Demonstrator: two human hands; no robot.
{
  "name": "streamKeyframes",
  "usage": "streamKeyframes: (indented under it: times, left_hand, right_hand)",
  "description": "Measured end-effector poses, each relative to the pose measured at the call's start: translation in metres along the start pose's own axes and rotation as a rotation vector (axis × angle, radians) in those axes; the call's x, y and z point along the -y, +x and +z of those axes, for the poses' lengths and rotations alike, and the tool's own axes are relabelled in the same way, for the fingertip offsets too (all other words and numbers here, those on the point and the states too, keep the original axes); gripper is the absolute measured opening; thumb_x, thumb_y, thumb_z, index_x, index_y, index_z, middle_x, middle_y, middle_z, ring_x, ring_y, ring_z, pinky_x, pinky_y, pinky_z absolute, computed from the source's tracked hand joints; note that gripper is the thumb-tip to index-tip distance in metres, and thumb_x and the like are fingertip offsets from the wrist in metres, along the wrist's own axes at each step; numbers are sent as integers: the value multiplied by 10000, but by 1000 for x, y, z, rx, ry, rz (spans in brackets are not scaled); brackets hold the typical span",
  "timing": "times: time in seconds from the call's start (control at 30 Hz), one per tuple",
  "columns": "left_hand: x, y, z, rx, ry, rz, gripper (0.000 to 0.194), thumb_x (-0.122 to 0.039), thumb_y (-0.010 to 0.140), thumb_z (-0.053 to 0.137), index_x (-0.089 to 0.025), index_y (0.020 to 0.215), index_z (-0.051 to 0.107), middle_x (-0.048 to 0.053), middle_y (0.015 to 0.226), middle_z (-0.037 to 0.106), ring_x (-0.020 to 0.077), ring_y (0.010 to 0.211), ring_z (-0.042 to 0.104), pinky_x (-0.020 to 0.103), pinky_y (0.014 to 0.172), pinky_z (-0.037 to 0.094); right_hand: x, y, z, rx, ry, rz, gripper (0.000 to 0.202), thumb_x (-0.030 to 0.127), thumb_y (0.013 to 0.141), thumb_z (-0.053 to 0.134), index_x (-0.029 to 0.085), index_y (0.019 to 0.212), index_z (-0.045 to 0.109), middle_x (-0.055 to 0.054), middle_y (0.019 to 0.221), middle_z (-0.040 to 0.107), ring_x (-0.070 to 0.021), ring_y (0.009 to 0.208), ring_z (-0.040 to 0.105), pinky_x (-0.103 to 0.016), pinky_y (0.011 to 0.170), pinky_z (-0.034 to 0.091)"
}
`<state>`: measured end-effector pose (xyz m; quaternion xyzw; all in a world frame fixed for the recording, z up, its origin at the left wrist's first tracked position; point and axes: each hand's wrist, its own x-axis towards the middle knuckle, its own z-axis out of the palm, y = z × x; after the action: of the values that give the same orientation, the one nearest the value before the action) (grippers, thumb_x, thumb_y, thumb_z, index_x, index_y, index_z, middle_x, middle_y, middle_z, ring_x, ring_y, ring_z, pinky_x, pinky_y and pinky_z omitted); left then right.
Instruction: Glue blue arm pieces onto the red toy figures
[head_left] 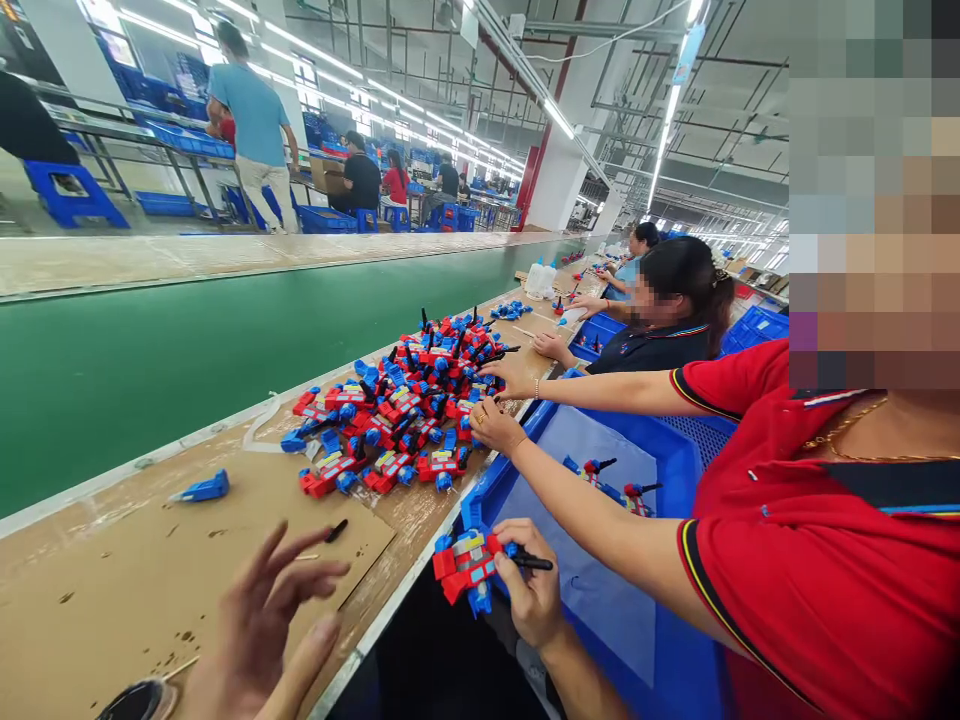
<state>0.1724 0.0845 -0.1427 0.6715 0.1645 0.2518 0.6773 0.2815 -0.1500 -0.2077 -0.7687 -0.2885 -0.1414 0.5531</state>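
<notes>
My right hand (534,585) grips a red and blue toy robot figure (469,562) with a black barrel-like part, just past the table's front edge. My left hand (274,620) hovers over the cardboard sheet (97,590), fingers spread and holding nothing. Close to its fingertips is a small black piece (337,531). A loose blue toy part (202,487) lies farther left on the cardboard. Beyond my hands, many similar figures form a heap (397,410). At the bottom left sits a round container of something dark (139,700), partly cut off, with a thin stick (180,668) by it.
A co-worker in a red shirt (750,540) sits at my right, both hands (499,422) at the heap's edge. Under those arms, a blue crate (675,640) holds several figures. A green conveyor belt (150,370) runs behind the table. Other people work farther along.
</notes>
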Motion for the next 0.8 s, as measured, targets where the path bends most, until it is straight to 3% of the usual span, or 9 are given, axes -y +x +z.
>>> streamKeyframes:
  times: [0.1, 0.17, 0.27, 0.6, 0.8]
  left_hand:
    - [-17, 31, 13, 281, 308, 266, 341, -437, 935, 626, -311, 1251, 655, 5, 1301, 616, 148, 1145, 615, 169, 976, 483]
    - [-18, 40, 21, 343, 366, 360, 348, -381, 947, 617, -288, 1283, 622, 16, 1246, 647, 131, 1103, 637, 181, 945, 518]
    - [-10, 38, 27, 306, 321, 317, 479, -359, 971, 585, -246, 1424, 479, 48, 1230, 660, 116, 1041, 663, 190, 890, 558]
    - [19, 22, 10, 268, 373, 219, 319, -410, 929, 629, -251, 1204, 662, 28, 1074, 709, 118, 916, 696, 154, 813, 562]
    - [47, 14, 6, 251, 373, 138, 364, -450, 932, 622, -281, 1255, 625, 25, 1178, 675, 144, 1021, 668, 189, 879, 550]
  right_hand:
    - [0, -2, 4, 11, 8, 3, 87, 191, 970, 518, 190, 990, 603, -24, 1019, 613, -108, 989, 609, -226, 890, 476]
    - [0, -1, 5, 18, 17, 1, 86, 192, 975, 514, 193, 986, 599, -22, 1017, 611, -104, 988, 610, -220, 883, 478]
    - [-2, 1, 6, 35, 29, 0, 92, 193, 981, 508, 198, 1001, 597, -21, 1022, 611, -102, 992, 611, -217, 879, 482]
    - [-3, 2, 16, 50, 86, 20, 100, 204, 973, 519, 196, 1008, 612, -26, 1032, 622, -113, 995, 621, -229, 892, 482]
    - [-3, 2, 16, 34, 72, 13, 100, 197, 956, 527, 184, 987, 621, -38, 1010, 629, -131, 976, 632, -255, 868, 493]
